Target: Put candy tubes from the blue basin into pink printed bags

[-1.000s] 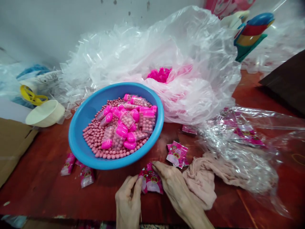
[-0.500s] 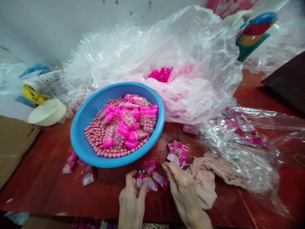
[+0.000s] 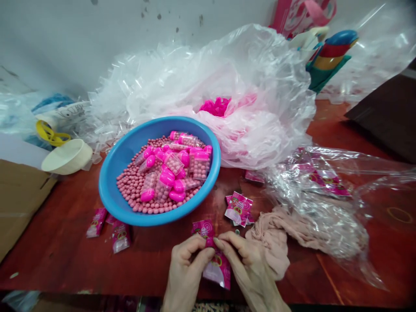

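Note:
Near the table's front edge, my left hand (image 3: pixel 188 264) and my right hand (image 3: pixel 245 262) pinch the upper part of a pink printed packet (image 3: pixel 218 269) between thumbs and fingers. Their fingertips almost meet. Another pink packet (image 3: pixel 203 227) lies just behind my left fingertips, partly hidden. Beyond my right hand is a small pile of pink packets (image 3: pixel 239 209). A blue basin (image 3: pixel 108 190) behind my hands holds pink beads (image 3: pixel 130 190) and clear tubes with bright pink caps (image 3: pixel 165 178).
A beige cloth (image 3: pixel 271 242) and a clear plastic bag with packets (image 3: pixel 325 177) lie at the right. Large clear bags (image 3: pixel 260 65) stand behind the basin. More packets (image 3: pixel 121 236), a white bowl (image 3: pixel 66 158) and a cardboard box (image 3: pixel 19 195) are at the left.
My hands have come together, with a packet now held between them. The packets that lay between my hands have shifted. The camera view has moved slightly.

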Available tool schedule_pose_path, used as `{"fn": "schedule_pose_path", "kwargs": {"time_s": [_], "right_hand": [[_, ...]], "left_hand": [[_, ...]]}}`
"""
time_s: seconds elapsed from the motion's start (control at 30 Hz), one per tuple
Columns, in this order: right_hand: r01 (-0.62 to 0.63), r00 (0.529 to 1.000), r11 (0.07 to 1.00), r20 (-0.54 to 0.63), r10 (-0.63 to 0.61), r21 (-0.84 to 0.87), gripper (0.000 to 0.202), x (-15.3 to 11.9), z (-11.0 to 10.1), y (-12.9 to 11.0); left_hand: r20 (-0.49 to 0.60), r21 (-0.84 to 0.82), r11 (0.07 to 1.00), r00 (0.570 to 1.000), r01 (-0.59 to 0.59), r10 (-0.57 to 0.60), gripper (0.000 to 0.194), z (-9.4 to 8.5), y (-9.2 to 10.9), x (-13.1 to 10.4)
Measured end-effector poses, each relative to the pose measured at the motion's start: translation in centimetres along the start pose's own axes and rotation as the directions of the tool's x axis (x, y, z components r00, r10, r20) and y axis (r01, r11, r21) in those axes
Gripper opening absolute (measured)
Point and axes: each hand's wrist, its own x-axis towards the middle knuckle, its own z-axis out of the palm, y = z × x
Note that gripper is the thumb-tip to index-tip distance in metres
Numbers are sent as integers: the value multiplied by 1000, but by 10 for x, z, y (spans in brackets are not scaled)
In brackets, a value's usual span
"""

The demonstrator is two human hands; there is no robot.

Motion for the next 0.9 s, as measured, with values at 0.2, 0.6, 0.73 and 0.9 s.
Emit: {"fn": "schedule_pose_path", "kwargs": {"time_s": [0.2, 0.6, 0.73, 0.9], "right_hand": [[78, 957, 870, -210, -202, -486, 46, -32, -30, 37], [8, 946, 868, -277, -167, -496, 40, -35, -26, 42], [42, 983, 983, -167, -73, -179, 26, -32, -12, 11], [40, 982, 998, -189, -29, 53, 20, -23, -1, 0]], "left_hand": [[-69, -299, 945, 985, 129, -157, 16, 17, -18, 9], [-149, -584, 803, 957, 118, -249, 21, 33, -3, 5], [-126, -570, 818, 974, 84, -188, 16, 38, 0, 1], [-106, -561, 826, 985, 55, -138, 18, 32, -2, -4]]}}
